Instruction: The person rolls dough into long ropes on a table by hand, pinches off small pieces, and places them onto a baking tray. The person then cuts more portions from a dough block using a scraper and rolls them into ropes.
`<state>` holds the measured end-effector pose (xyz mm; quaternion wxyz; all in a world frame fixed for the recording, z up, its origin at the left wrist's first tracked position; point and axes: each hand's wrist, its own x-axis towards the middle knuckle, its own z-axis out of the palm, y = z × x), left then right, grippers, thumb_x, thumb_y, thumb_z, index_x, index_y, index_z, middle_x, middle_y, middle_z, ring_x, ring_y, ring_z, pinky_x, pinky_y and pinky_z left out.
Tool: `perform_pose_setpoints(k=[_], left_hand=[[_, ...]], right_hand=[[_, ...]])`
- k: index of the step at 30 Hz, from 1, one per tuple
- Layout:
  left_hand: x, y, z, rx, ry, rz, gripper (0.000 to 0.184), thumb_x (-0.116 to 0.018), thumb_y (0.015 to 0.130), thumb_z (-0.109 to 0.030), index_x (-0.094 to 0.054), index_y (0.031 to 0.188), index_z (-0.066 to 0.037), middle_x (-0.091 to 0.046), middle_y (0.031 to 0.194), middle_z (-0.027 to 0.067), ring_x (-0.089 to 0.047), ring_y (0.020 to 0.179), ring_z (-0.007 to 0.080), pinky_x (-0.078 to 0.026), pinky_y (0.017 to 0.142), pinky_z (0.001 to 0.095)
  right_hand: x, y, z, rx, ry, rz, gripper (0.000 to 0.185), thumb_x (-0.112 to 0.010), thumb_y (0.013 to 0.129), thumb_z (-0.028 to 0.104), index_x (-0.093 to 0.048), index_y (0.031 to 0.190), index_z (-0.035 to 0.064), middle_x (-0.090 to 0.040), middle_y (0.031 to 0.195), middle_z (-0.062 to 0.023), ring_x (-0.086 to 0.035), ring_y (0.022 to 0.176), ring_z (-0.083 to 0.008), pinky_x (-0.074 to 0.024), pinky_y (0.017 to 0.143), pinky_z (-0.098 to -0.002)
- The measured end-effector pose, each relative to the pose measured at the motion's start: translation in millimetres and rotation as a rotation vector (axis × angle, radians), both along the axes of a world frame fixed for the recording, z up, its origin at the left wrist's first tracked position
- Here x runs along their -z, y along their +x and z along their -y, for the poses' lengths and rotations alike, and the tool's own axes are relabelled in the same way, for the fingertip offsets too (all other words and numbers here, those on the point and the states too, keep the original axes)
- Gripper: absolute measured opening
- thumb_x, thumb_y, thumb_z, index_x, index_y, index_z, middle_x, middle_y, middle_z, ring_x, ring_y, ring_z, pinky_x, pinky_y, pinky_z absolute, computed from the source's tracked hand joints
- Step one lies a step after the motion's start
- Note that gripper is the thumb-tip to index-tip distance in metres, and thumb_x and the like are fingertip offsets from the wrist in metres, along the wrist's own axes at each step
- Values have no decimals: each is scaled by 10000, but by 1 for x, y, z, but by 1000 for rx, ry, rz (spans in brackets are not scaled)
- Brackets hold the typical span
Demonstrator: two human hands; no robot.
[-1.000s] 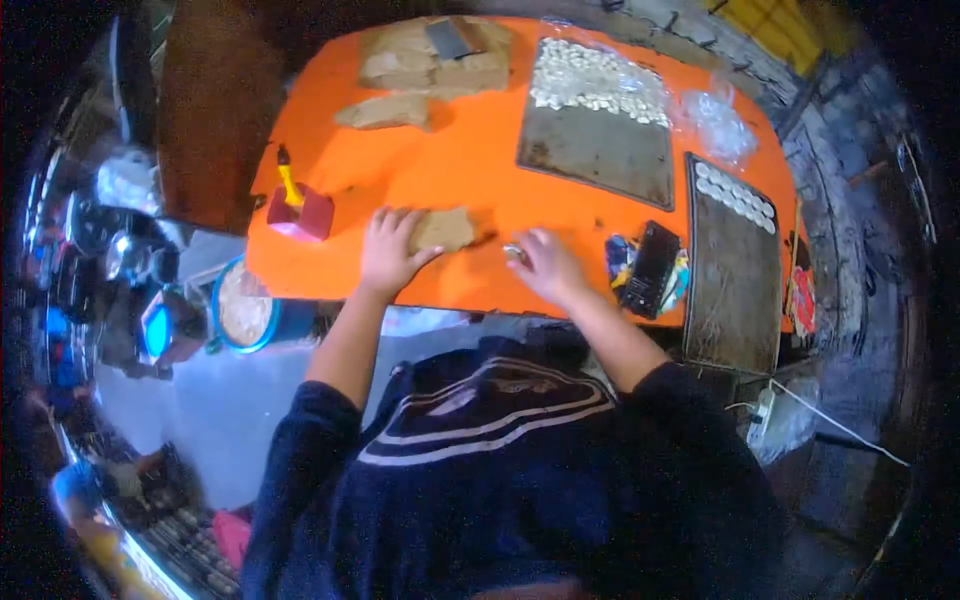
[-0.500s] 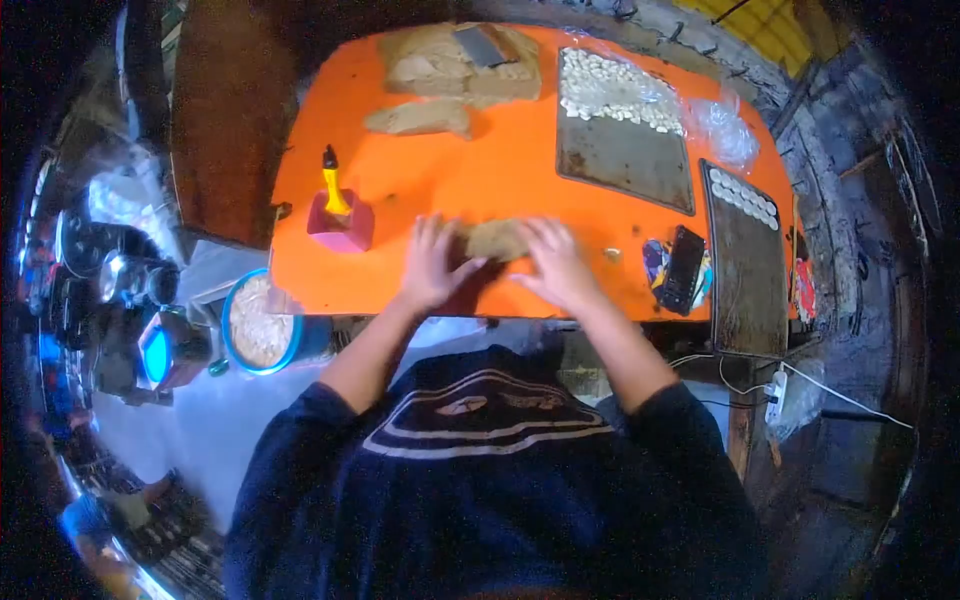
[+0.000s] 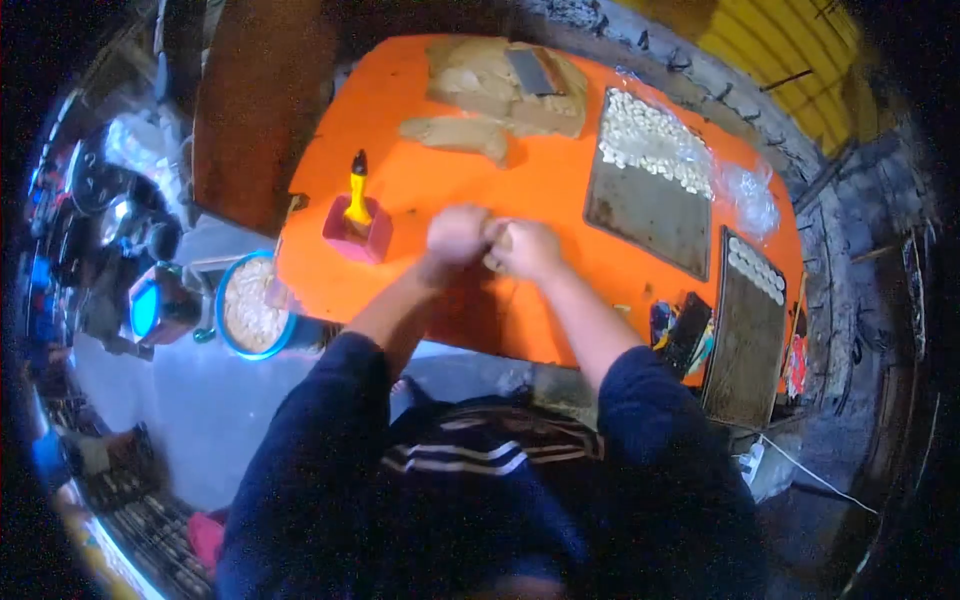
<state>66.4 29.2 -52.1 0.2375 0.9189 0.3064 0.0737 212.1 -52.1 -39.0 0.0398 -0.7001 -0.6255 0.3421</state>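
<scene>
Both hands meet over the front of the orange table (image 3: 390,160). My left hand (image 3: 460,235) is a blurred fist, closed on the brown dough (image 3: 492,262). Against it, my right hand (image 3: 528,249) is closed around the same dough, and a bit of it shows below the fingers. To the left stands a pink square container (image 3: 357,240) with a yellow-handled brush (image 3: 358,198) in it. Farther back lie a long piece of brown dough (image 3: 455,134) and a large brown slab (image 3: 480,85) with a flat dark scraper (image 3: 532,72) on it.
At the back right, a dark tray (image 3: 650,215) holds many small white pieces beside clear plastic (image 3: 748,197). Another tray (image 3: 745,345) carries white discs, near a black phone-like object (image 3: 685,333). A blue tub (image 3: 222,318) stands left below the table.
My hands have come together from lying spread on either side of the dough and now grip it. The view has shifted, so the table sits farther right and lower.
</scene>
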Motion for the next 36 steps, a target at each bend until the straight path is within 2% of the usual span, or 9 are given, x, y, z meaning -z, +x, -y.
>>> perform_pose_setpoints(k=[4,6,9,15,21,29,31,34,36], left_hand=[[2,-17,31,-105,375,405,451,-488,790,-471,-563,1062,-120,-551,1057,94,-499,953,324,-392,816,447],[-6,-51,69,11,541,316,503,-489,789,-457,-498,1178,-138,-484,1179,101,-429,1097,308,-362,879,476],[-28,-79,117,10,491,-22,541,-498,801,-424,-420,1253,-137,-445,1233,83,-358,1175,306,-310,957,466],[-27,-57,98,-39,606,112,471,-502,795,-416,-484,1176,-140,-488,1186,69,-430,1100,311,-350,895,458],[3,-23,22,125,404,134,244,-481,793,-382,-568,796,-153,-610,786,57,-559,669,297,-422,623,398],[-3,-44,19,92,361,275,303,-519,791,-380,-580,781,-84,-557,619,92,-520,560,309,-409,537,362],[-10,-49,23,25,153,267,315,-509,794,-391,-596,833,-92,-574,685,107,-542,633,317,-418,587,387],[-44,-16,25,-235,154,112,347,-529,784,-379,-582,981,-98,-592,869,123,-551,781,318,-418,682,410],[-52,11,23,-218,347,331,431,-551,780,-336,-515,1123,-77,-553,1049,129,-521,931,317,-396,802,428]], right_hand=[[21,-21,36,90,733,365,635,-584,707,324,-407,1258,61,-436,1249,-154,-427,1100,-340,-372,882,-468],[5,-34,86,-45,846,516,695,-589,712,357,-354,1300,69,-386,1296,-155,-393,1134,-370,-342,905,-498],[-12,-42,121,-142,746,447,713,-612,687,376,-370,1282,67,-390,1269,-156,-390,1109,-380,-329,891,-515],[-19,-33,94,-102,734,414,596,-614,679,373,-461,1168,68,-467,1155,-144,-464,993,-346,-394,790,-482],[33,4,38,-180,593,385,311,-611,683,331,-546,867,89,-571,864,-108,-540,777,-290,-442,615,-401],[19,1,90,128,772,317,389,-624,694,372,-551,949,89,-562,857,-105,-532,797,-291,-442,679,-388],[10,-5,102,155,785,354,400,-624,699,370,-543,973,91,-559,878,-105,-528,809,-291,-440,689,-388],[-1,-20,117,191,793,414,437,-623,716,364,-520,1046,96,-550,942,-105,-517,845,-291,-435,720,-388],[-2,-19,118,187,762,415,450,-624,718,364,-511,1064,99,-545,958,-106,-513,856,-292,-433,727,-390]])
